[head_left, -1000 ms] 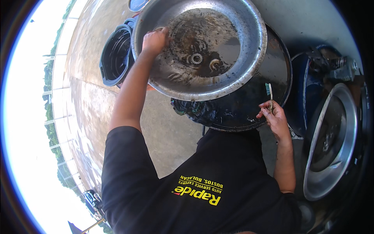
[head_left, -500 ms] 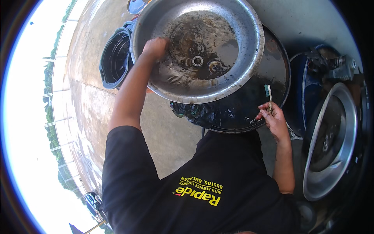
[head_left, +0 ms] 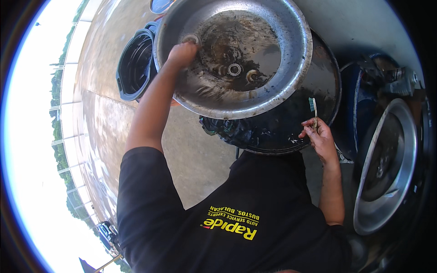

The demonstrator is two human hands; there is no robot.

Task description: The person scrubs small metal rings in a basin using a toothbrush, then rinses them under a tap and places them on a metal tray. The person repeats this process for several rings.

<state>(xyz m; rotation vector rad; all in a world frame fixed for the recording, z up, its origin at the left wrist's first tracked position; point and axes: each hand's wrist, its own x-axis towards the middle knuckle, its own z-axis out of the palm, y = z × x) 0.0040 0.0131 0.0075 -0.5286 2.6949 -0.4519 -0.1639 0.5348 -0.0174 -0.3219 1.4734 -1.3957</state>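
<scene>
Reading clock directions from the middle of the large metal basin (head_left: 293, 75), the left hand (head_left: 183, 55) is at nine o'clock, against the inner wall. Its fingers are curled in, tips hidden, beside a metal ring (head_left: 191, 38) at ten; I cannot tell whether they grip it. A second ring (head_left: 234, 70) lies near the middle towards six, and a curved part (head_left: 251, 76) sits in the dark liquid at five. Between four and five, outside the rim, the right hand (head_left: 322, 140) pinches a toothbrush (head_left: 315, 111) by its handle, bristles up.

The step in hand looks like handling the ring, brush held apart; using them together calls for a sure hold and a lift over the rim.

Around, a dark drain pan (head_left: 123, 82) stands at nine, crumpled black plastic (head_left: 227, 129) at six on the black drum top (head_left: 273, 136). At four, a blue drum (head_left: 348, 109) and, farther out, another basin (head_left: 407, 154) crowd the right arm's side.
</scene>
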